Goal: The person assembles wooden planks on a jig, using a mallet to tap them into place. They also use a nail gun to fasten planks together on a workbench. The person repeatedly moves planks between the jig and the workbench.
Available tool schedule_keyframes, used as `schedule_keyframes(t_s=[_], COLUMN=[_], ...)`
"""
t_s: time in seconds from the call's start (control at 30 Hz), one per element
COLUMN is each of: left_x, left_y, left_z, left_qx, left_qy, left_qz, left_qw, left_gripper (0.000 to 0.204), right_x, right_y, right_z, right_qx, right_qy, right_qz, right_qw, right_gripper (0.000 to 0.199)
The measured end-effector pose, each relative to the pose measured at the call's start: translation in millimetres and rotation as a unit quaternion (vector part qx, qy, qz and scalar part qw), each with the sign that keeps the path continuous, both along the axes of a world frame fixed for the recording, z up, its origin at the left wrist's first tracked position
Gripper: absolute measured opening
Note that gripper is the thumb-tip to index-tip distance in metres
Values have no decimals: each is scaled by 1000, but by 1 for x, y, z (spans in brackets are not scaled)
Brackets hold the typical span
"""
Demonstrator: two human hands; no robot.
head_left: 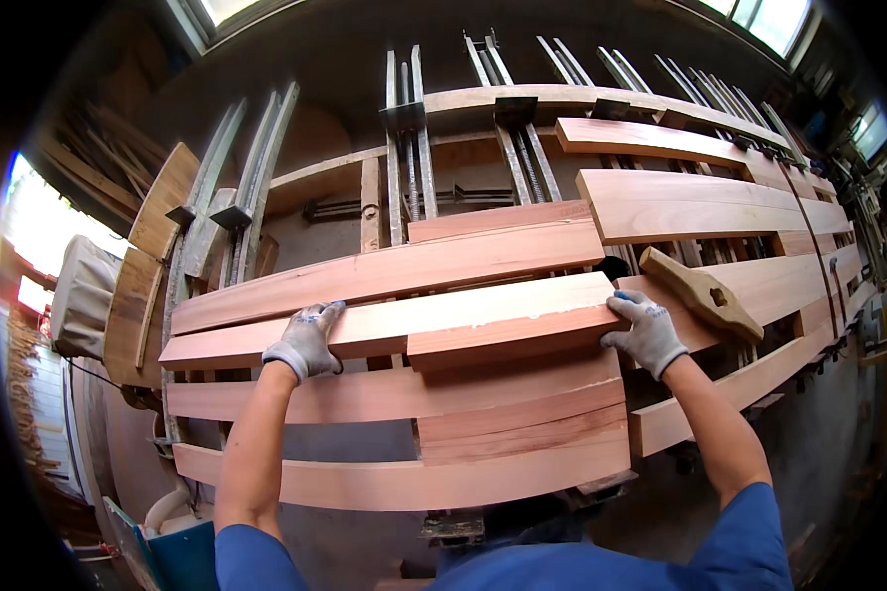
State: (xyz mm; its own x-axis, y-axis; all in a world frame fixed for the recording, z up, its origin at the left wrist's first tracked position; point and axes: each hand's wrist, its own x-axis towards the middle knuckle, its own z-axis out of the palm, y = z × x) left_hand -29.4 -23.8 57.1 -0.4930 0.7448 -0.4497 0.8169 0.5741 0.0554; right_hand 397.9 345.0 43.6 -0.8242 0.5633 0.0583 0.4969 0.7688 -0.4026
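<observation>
My left hand (307, 340), in a pale work glove with blue fingertips, grips a long wooden board (384, 323) near its left half, fingers over the top face. A short wooden block (512, 337) lies along the near edge of that board at its right end, with whitish smears, perhaps glue, along the joint. My right hand (648, 333), gloved alike, closes round the right end of the short block, its fingers at the seam and its thumb lower down. Just right of that hand, a wooden mallet (705, 295) rests on other boards.
Beyond the board lies another long board (404, 266); nearer me are a plank (315, 394) and a joined frame piece (443, 483). Metal bar clamps (411, 148) rise behind. More clamped boards (690, 205) stretch to the right. A grey cloth-covered object (89, 295) stands at the left.
</observation>
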Motion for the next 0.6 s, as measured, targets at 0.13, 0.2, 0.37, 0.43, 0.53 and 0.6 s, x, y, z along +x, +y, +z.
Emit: schedule_keyframes(t_s=[0.13,0.2,0.37,0.43,0.53,0.6], left_x=[2,3,8,4,6,6], left_y=[9,17,12,12,7,5], left_z=[5,10,-9,-13,-11,-8], left_qx=[-31,-61,-10,6,28,47], left_qy=[-4,16,108,108,149,189], left_qz=[-11,-26,-45,-45,-46,-43], left_qw=[999,998,993,993,987,980], left_gripper=[114,111,98,94,85,83], right_x=[8,7,3,-1,-1,0], right_y=[-5,-5,11,12,10,6], right_z=[-11,-15,-29,-23,-25,-27], right_qx=[-20,-38,1,12,16,23], right_qy=[24,38,97,99,109,99], right_qz=[-13,-19,-11,4,-5,-13], right_qw=[999,998,995,995,994,995], right_gripper=[62,58,52,52,53,52])
